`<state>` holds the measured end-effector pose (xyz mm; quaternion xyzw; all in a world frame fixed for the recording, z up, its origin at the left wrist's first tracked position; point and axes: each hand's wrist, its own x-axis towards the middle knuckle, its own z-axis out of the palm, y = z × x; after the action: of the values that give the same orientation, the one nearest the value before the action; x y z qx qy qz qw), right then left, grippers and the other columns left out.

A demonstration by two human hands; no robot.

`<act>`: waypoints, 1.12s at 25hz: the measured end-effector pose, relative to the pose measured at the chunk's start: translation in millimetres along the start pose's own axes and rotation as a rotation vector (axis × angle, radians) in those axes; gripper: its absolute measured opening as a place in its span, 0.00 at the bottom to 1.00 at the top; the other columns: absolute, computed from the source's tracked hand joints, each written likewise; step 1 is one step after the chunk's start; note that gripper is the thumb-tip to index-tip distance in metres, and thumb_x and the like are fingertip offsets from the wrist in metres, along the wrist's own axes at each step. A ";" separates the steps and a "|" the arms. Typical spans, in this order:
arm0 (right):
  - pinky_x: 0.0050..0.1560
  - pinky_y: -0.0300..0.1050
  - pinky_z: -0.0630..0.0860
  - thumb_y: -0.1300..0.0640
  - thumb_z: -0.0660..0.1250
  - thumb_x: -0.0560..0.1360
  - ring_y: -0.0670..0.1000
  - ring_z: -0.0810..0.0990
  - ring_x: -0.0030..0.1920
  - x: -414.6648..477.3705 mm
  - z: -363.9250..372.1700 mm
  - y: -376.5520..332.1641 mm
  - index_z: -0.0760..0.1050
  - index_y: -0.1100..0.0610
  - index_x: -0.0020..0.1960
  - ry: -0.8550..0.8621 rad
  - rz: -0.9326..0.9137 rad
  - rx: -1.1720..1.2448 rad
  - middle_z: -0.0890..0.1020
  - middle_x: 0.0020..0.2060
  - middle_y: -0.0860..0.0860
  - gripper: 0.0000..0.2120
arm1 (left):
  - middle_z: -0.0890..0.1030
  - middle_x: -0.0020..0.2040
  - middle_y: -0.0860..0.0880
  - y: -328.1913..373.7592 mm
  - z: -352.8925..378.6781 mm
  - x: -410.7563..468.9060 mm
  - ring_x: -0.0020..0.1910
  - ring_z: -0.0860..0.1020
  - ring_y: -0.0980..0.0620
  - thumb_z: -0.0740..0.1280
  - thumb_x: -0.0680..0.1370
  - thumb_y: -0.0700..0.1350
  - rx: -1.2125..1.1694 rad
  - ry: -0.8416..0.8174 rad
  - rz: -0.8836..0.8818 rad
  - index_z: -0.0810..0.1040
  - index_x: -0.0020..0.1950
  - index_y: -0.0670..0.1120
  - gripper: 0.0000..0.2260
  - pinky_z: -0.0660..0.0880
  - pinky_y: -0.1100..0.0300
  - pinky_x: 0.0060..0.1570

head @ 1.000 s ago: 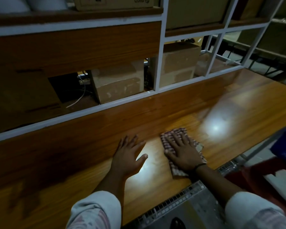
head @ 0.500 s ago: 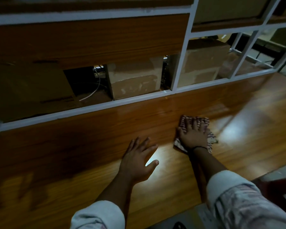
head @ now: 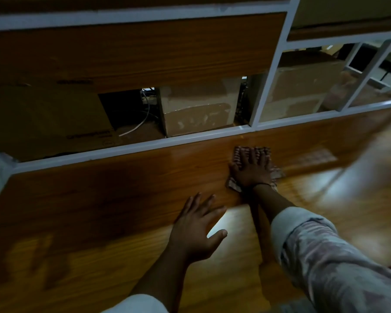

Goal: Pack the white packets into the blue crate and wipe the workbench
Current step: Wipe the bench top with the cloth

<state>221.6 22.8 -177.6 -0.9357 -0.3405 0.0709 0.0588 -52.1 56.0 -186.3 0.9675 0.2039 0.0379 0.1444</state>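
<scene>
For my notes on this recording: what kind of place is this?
Probably a storeroom or workshop: a long glossy wooden workbench, brown cardboard boxes behind a white metal frame, and a loose white cable.

Left hand (head: 196, 231): palm down, low over workbench (head: 122, 199), fingers straight and spread, thumb splayed toward right; contact with the surface hard to judge. Left forearm bare, pale sleeve (head: 140, 306) at bottom edge of view. Right arm stretched forward, farther out than left. Right hand (head: 251, 170): palm down, fingers straight, slightly fanned, pressing flat on cloth (head: 235, 154). Thin dark band (head: 261, 184) round right wrist. Right sleeve (head: 325, 256) pale, patterned, ends mid-forearm.
</scene>
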 end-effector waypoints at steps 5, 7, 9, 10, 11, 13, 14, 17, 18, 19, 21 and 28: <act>0.77 0.60 0.37 0.25 0.34 0.74 0.58 0.40 0.80 31.6 6.0 -20.4 0.41 0.39 0.81 -0.044 -0.469 -0.057 0.45 0.81 0.48 0.39 | 0.45 0.83 0.62 -1.1 1.2 0.9 0.81 0.35 0.53 0.52 0.79 0.73 -0.001 0.014 0.014 0.55 0.80 0.68 0.30 0.42 0.47 0.80; 0.75 0.63 0.36 0.28 0.42 0.77 0.62 0.41 0.80 51.1 4.0 -19.5 0.42 0.41 0.81 -0.013 -0.133 0.010 0.45 0.81 0.49 0.36 | 0.44 0.83 0.63 -1.8 2.3 2.4 0.81 0.35 0.54 0.52 0.79 0.73 -0.014 0.017 0.004 0.56 0.79 0.68 0.29 0.42 0.48 0.80; 0.75 0.64 0.35 0.29 0.44 0.78 0.64 0.41 0.80 60.3 5.2 -30.8 0.43 0.43 0.81 0.006 0.024 0.019 0.45 0.81 0.51 0.36 | 0.44 0.82 0.64 -1.9 2.8 3.4 0.81 0.36 0.54 0.51 0.79 0.73 -0.025 0.011 -0.003 0.56 0.79 0.69 0.29 0.42 0.48 0.80; 0.75 0.63 0.34 0.29 0.44 0.77 0.63 0.41 0.80 56.7 6.2 -38.6 0.43 0.43 0.81 0.009 -0.052 0.004 0.45 0.81 0.51 0.36 | 0.44 0.82 0.64 -2.0 3.2 3.4 0.81 0.36 0.54 0.51 0.79 0.73 -0.025 0.011 0.001 0.56 0.79 0.69 0.29 0.42 0.48 0.80; 0.75 0.62 0.34 0.28 0.42 0.77 0.62 0.40 0.80 45.7 7.2 -45.1 0.43 0.42 0.81 0.003 -0.199 -0.014 0.45 0.81 0.50 0.37 | 0.45 0.83 0.64 -2.4 3.5 3.0 0.82 0.36 0.54 0.52 0.79 0.73 -0.021 0.017 0.005 0.55 0.79 0.69 0.29 0.42 0.49 0.80; 0.77 0.60 0.36 0.26 0.38 0.76 0.57 0.39 0.80 9.9 11.9 -36.4 0.42 0.40 0.81 -0.049 -0.487 -0.058 0.44 0.81 0.47 0.37 | 0.47 0.83 0.62 -1.6 3.8 1.9 0.82 0.37 0.54 0.52 0.79 0.73 -0.013 0.007 0.007 0.55 0.80 0.69 0.29 0.41 0.49 0.80; 0.78 0.59 0.37 0.26 0.35 0.75 0.55 0.38 0.80 -9.9 11.5 -20.7 0.42 0.39 0.81 -0.046 -0.541 -0.082 0.43 0.81 0.46 0.37 | 0.47 0.83 0.62 -1.4 3.8 1.5 0.82 0.38 0.54 0.52 0.79 0.73 -0.013 0.003 0.008 0.55 0.80 0.69 0.29 0.40 0.50 0.80; 0.78 0.58 0.36 0.27 0.40 0.77 0.55 0.38 0.80 -61.6 -0.1 51.7 0.41 0.39 0.81 0.029 -0.241 -0.067 0.40 0.80 0.44 0.35 | 0.47 0.83 0.62 1.8 2.7 1.1 0.82 0.39 0.54 0.51 0.78 0.73 -0.004 0.007 0.017 0.55 0.80 0.69 0.30 0.39 0.51 0.79; 0.78 0.59 0.37 0.28 0.43 0.78 0.57 0.39 0.80 -79.2 -4.8 79.1 0.41 0.39 0.81 0.031 -0.056 -0.041 0.41 0.81 0.45 0.35 | 0.47 0.83 0.62 2.8 2.4 0.4 0.82 0.39 0.53 0.51 0.78 0.74 -0.001 0.008 0.021 0.55 0.80 0.69 0.30 0.39 0.50 0.79; 0.78 0.61 0.37 0.28 0.44 0.78 0.58 0.40 0.80 -96.8 -8.6 101.4 0.41 0.40 0.81 0.028 0.097 -0.014 0.42 0.81 0.47 0.35 | 0.47 0.83 0.62 1.8 2.5 0.3 0.82 0.39 0.52 0.50 0.77 0.74 0.000 0.005 0.017 0.55 0.80 0.69 0.31 0.40 0.49 0.80; 0.77 0.64 0.39 0.27 0.42 0.77 0.60 0.41 0.80 -135.9 -11.7 120.3 0.41 0.40 0.81 0.018 0.249 0.024 0.43 0.81 0.49 0.37 | 0.47 0.83 0.62 0.2 2.0 -0.4 0.83 0.42 0.51 0.49 0.77 0.75 0.005 -0.009 0.016 0.55 0.80 0.69 0.32 0.42 0.48 0.80; 0.77 0.61 0.34 0.26 0.39 0.77 0.56 0.31 0.79 -264.7 14.1 28.4 0.37 0.36 0.79 -0.070 -0.291 -0.001 0.37 0.80 0.45 0.34 | 0.49 0.83 0.59 7.4 -1.6 -11.0 0.83 0.44 0.49 0.49 0.79 0.72 0.019 0.002 0.040 0.56 0.81 0.66 0.30 0.40 0.47 0.80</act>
<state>36.4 -168.8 -171.5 -0.8736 -0.4743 0.0938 0.0560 -59.6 45.4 -182.8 0.9727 0.1851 0.0396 0.1341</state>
